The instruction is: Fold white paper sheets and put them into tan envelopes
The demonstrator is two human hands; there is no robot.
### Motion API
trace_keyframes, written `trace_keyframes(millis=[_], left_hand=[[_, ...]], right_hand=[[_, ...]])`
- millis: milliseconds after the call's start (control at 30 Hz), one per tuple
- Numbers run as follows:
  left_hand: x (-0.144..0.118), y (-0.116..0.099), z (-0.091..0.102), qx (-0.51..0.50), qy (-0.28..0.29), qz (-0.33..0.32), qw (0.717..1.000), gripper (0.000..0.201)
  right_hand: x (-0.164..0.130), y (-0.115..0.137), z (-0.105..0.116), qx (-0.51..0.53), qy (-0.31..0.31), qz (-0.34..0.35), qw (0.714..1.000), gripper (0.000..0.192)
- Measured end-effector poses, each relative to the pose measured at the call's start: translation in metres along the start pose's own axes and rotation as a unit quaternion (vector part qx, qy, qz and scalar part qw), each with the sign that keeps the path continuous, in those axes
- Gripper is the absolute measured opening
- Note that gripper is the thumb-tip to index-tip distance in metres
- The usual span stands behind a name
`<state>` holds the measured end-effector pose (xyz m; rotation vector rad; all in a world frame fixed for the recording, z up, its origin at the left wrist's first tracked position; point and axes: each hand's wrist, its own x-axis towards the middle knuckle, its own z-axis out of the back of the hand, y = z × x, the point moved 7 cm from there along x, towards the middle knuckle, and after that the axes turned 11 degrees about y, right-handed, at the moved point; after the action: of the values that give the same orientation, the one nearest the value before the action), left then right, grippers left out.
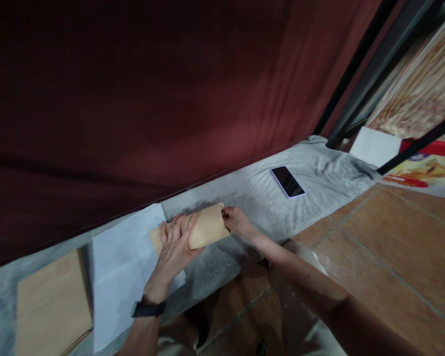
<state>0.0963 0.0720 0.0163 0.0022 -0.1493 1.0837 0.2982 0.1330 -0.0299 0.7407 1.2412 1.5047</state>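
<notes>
Envelope seems light, bendable, best held by its edges. Our left hand rests spread over it; our right hand curls at one end, grip unclear.

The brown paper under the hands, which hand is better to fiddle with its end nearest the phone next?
Probably the right hand: its fingers are right at that end of the brown paper. The left hand lies across the other end, farther from the phone.

The left hand lies palm-down, right hand's fingers curled.
</notes>
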Motion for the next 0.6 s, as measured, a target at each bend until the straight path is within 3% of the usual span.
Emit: trace_keyframes(millis=[133,300,433,500,600], left_hand=[[0.0,0.002,-0.001,0.0,-0.003,-0.001,1.0,0.1],[0.0,0.003,0.0,0.005,-0.009,-0.002,1.0,0.1],[0.0,0.001,0.003,0.004,-0.015,0.0,1.0,0.098],[-0.001,0.001,0.005,0.0,-0.024,-0.002,1.0,0.095],[-0.001,0.001,0.007,-0.008,-0.026,-0.002,1.0,0.091]], right_hand=[[-0.002,0.005,0.002,-0.049,-0.029,-0.007,0.998,0.011],[-0.006,0.007,0.002,-0.014,-0.074,0.031,0.997,0.016],[-0.006,0.002,0.002,0.077,-0.104,0.056,0.99,0.043],[-0.002,-0.004,-0.001,0.133,-0.092,0.039,0.986,0.053],[0.005,-0.015,-0.013,0.213,-0.023,-0.018,0.977,0.03]])
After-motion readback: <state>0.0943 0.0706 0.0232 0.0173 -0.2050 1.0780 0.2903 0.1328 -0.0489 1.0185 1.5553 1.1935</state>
